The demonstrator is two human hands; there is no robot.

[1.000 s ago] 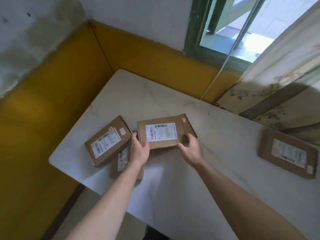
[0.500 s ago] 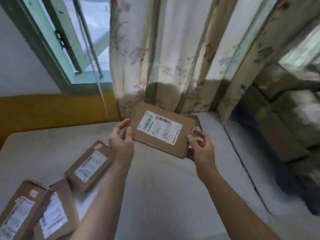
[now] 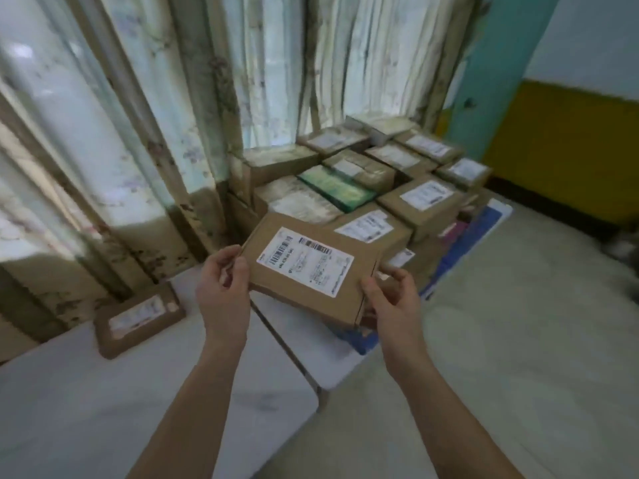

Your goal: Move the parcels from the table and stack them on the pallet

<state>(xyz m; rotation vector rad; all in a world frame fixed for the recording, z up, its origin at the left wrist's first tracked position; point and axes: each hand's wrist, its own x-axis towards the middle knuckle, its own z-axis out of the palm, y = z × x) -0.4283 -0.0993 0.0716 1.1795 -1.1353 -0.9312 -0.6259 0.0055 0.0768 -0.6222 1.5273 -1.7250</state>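
Flat brown cardboard parcel with white label (image 3: 306, 267) held airborne, long axis spanning left hand (image 3: 223, 292) to right hand (image 3: 394, 299), each gripping an end. Stacked parcels on blue pallet (image 3: 473, 233) lie ahead-right, past the white counter (image 3: 103, 402).

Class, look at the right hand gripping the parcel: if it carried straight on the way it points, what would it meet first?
Probably the nearest labelled box of the stack on the pallet, just beyond the right hand and the held parcel; depth is unclear.

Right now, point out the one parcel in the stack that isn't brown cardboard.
The flat green box, lying atop the stack's middle; every neighbour is brown cardboard.
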